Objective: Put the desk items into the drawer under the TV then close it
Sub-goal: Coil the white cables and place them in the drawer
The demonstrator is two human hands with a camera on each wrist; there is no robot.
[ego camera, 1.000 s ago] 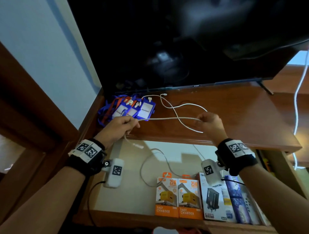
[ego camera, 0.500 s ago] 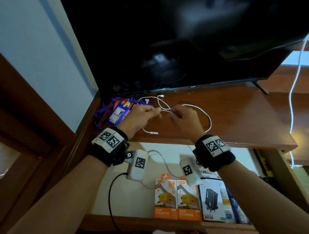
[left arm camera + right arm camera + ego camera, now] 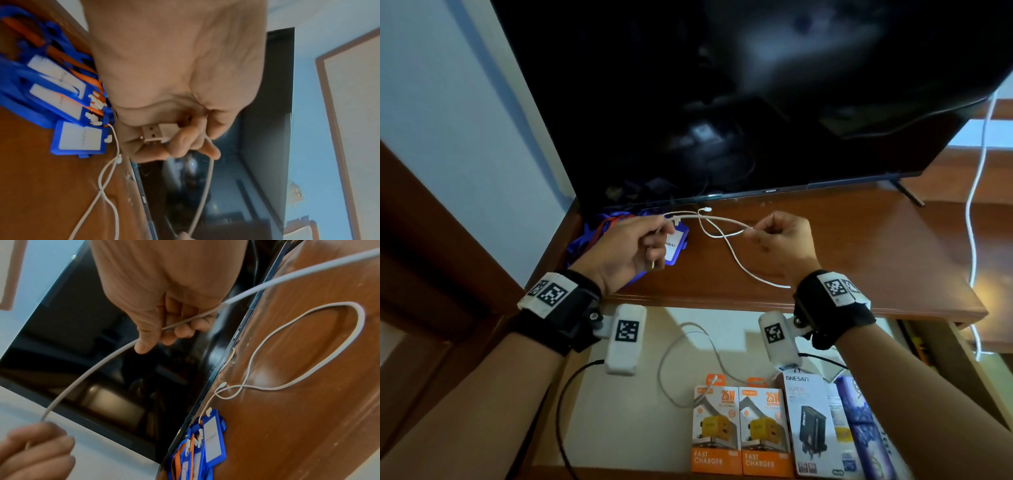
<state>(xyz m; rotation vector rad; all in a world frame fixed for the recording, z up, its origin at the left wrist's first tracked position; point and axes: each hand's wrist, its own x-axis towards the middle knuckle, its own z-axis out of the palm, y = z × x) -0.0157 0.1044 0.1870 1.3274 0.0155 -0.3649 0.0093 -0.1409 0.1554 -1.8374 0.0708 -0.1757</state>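
My left hand [image 3: 650, 240] grips a white USB cable [image 3: 92, 369] above the desk, and its USB plug [image 3: 159, 133] lies in the curled fingers [image 3: 185, 142]. My right hand [image 3: 760, 236] pinches the same cable [image 3: 205, 186] a short way along, between thumb and fingers [image 3: 148, 340]. A second white cable [image 3: 287, 369] lies looped on the brown desk top [image 3: 859, 246] under the TV. Blue badge holders [image 3: 674, 246] with blue and orange lanyards lie at the desk's left end, partly behind my left hand. The drawer [image 3: 619, 411] below stands pulled out.
In the drawer lie two orange charger boxes [image 3: 717, 431], a white and black charger box [image 3: 813, 425], more boxes at the right, and a loose white cable [image 3: 681, 342]. The black TV [image 3: 722, 102] hangs low over the desk. Another white cord [image 3: 972, 240] hangs at the right.
One second ago the hands held the cable stretched wide. They then met in the middle, and now they are apart again with a shorter stretch between them.
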